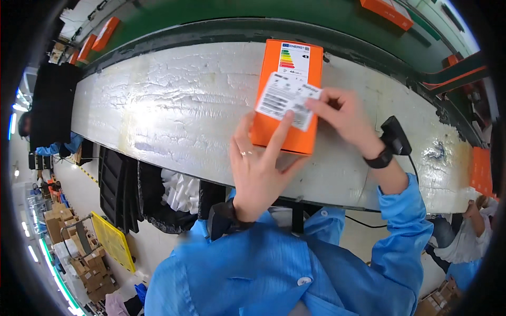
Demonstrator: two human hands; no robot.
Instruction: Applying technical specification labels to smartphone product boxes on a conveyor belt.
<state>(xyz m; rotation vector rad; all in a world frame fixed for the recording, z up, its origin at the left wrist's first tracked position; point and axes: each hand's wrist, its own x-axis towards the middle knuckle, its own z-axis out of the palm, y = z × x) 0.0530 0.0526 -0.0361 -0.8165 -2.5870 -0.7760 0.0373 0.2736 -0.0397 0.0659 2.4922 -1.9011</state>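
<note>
An orange box [300,138] lies on the pale worktop in front of me. A coloured energy-rating sticker [294,59] covers part of its far end. Across its middle sits a tilted white barcode label [279,98], partly overlapping that sticker. My right hand [345,113] pinches the label's right edge between thumb and fingers. My left hand [261,168] is spread at the box's near left side; its index fingertip presses the label's lower part, and other fingers touch the box's left edge. Whether the whole label lies flat against the box cannot be seen.
A black handheld-scanner-like device [395,136] with a cable stands right of my right wrist. Beyond the worktop [174,89] runs a green conveyor [211,11] with orange boxes [387,12]. A black bin with white material [180,192] stands below left. Another person's arm [475,217] is at right.
</note>
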